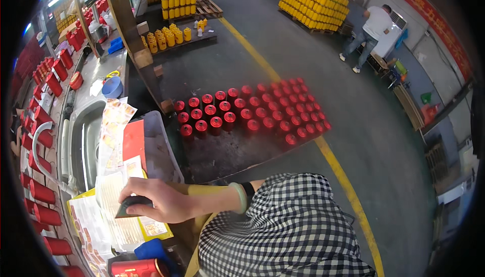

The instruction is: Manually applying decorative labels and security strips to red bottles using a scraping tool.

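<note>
My right hand [164, 202], in a black-and-white checked sleeve, reaches in from the lower right. Its fingers are closed round a dark flat scraper [132, 206]. The scraper is over a stack of white label sheets [118, 188] on a yellow backing [163, 230]. More printed label sheets [88, 226] spread to the left of the stack. Below the hand, a red canister [135, 268] lies on its side against a blue cloth [151, 249], partly cut off by the lower edge. My left hand does not show.
Rows of red canisters [215, 122] stand on a low dark platform [217, 158]. A white bin [164, 143] and a metal sink [91, 135] border the labels. Red canisters [46, 215] line the bench at left. Yellow canisters [316, 4] are stacked far off, near a person [376, 22].
</note>
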`<move>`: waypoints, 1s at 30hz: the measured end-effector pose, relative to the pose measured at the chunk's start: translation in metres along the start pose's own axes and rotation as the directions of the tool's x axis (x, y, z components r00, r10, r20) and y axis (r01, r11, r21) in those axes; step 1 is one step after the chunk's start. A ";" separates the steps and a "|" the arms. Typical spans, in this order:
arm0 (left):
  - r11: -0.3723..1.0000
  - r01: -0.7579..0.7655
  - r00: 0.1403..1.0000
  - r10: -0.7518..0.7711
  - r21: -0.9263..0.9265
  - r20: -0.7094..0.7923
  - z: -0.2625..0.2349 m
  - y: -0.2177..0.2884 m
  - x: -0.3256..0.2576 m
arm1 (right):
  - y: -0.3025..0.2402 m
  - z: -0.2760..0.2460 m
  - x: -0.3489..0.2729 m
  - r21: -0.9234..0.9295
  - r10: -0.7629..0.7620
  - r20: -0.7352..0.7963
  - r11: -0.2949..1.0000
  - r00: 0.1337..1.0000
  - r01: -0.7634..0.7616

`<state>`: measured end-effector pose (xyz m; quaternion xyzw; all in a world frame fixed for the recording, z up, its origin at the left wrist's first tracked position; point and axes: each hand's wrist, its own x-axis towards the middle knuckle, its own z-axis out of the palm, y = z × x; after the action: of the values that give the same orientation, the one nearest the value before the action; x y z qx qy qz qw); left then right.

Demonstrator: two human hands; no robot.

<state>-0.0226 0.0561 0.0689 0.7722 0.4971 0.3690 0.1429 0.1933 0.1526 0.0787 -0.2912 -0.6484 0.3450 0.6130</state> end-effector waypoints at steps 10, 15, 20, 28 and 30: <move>0.970 -0.141 0.978 0.167 -0.197 0.125 -0.021 0.045 0.030 | 0.009 -0.052 0.000 -0.187 -0.054 -0.114 0.982 0.992 0.032; 0.837 -0.097 0.736 0.424 -0.538 0.527 -0.032 0.131 0.079 | -0.002 -0.059 0.026 -0.151 -0.190 -0.073 0.973 0.979 0.177; 0.670 -0.177 0.656 0.626 -0.721 0.421 -0.012 0.146 0.083 | -0.002 -0.038 0.033 -0.161 -0.208 0.147 0.959 0.967 0.231; 0.464 -0.221 0.640 0.733 -0.858 0.231 0.004 0.202 0.077 | -0.019 -0.043 0.034 -0.242 -0.132 0.363 0.942 0.922 0.230; 0.445 -0.266 0.657 0.733 -0.855 0.177 0.005 0.198 0.070 | -0.019 -0.037 0.037 -0.223 -0.181 0.405 0.931 0.896 0.289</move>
<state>0.1281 0.0260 0.2118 0.8157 -0.0359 0.3413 0.4657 0.2280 0.1744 0.1162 -0.2212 -0.8265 0.2229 0.4672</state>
